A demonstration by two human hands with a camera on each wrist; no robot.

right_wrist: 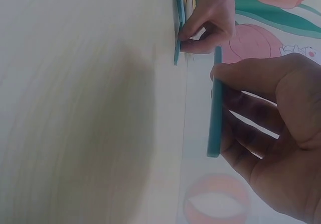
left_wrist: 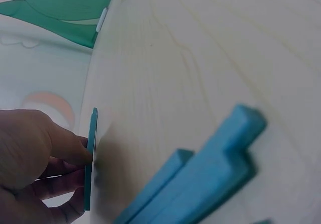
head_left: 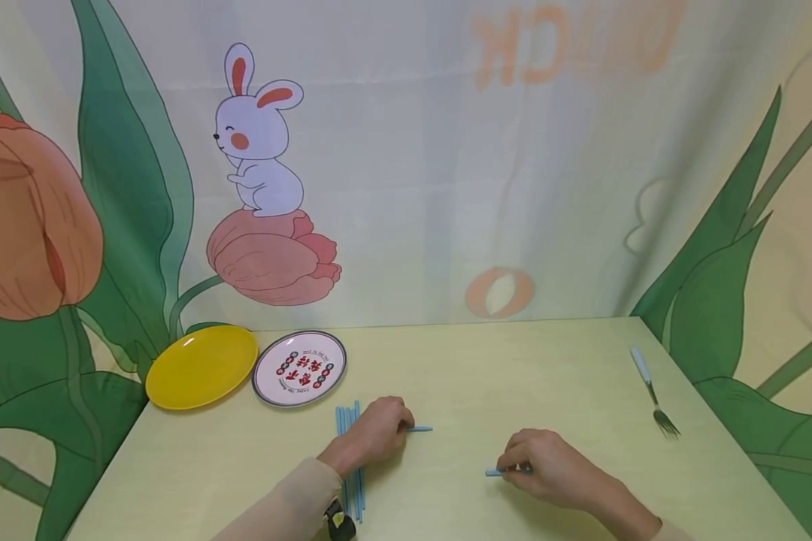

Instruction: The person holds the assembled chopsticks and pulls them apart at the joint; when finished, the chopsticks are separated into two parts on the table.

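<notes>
My left hand [head_left: 379, 432] pinches a slim blue stick [left_wrist: 92, 126] between thumb and fingers, low over the table. One end of this stick looks narrower. Under and beside the left forearm lie several blue sticks [head_left: 359, 492], roughly parallel; the arm hides their middles. To the right, my right hand [head_left: 551, 467] holds another short blue stick [right_wrist: 215, 123] with thumb and fingertips, raised off the table in the right wrist view. The two held sticks are apart from each other.
A yellow plate [head_left: 203, 368] and a white plate [head_left: 267, 376] with red lettering stand at the back left. A fork [head_left: 649, 387] with a pale blue handle lies at the right. Behind the table [head_left: 480, 376] hangs a printed curtain [head_left: 406, 150].
</notes>
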